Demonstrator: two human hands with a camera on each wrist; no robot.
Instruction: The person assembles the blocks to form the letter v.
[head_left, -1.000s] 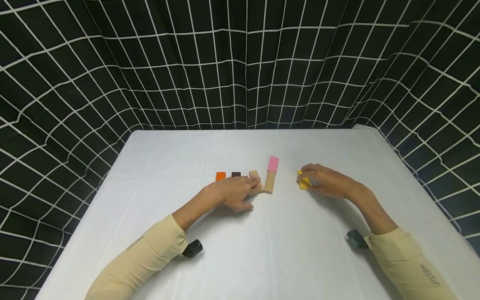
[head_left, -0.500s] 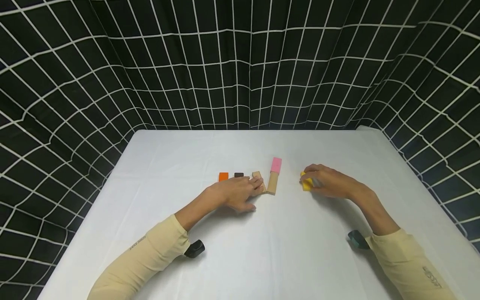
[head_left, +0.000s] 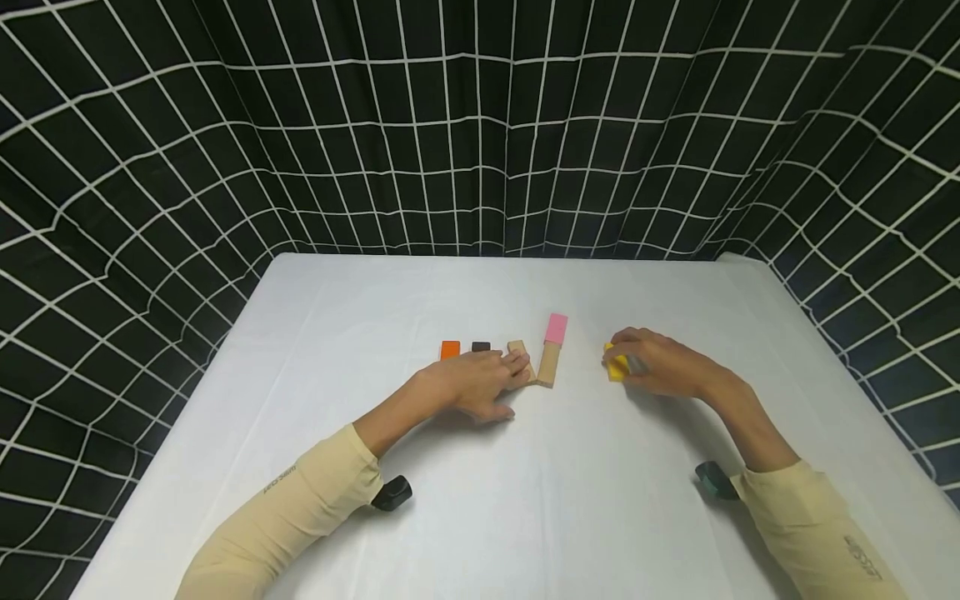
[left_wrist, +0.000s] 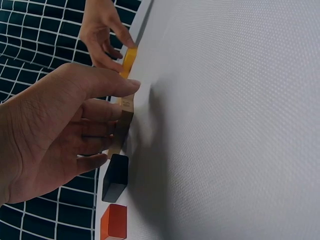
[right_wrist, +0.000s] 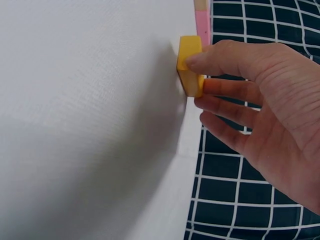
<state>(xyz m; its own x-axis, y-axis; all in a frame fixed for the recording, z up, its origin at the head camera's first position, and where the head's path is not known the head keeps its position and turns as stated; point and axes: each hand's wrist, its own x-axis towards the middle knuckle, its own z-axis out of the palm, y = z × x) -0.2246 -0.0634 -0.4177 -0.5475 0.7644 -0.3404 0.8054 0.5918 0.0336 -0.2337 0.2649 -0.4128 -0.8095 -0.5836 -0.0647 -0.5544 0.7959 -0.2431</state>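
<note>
1. Your right hand [head_left: 663, 365] pinches the yellow block [right_wrist: 190, 82] between thumb and fingers; whether that block touches the tabletop [head_left: 600, 500] is hard to tell.
2. Your left hand [head_left: 474, 386] has its fingers loosely extended, the tips at the slanted wooden block [head_left: 516, 346], thumb apart from it.
3. Just right of your left fingers, a straighter wooden block [head_left: 548, 367] meets the slanted one at its near end; a pink block [head_left: 556, 328] touches its far end.
4. Left of those fingertips sit the black block [left_wrist: 116, 177] and, farther left, the orange block [left_wrist: 114, 222].
</note>
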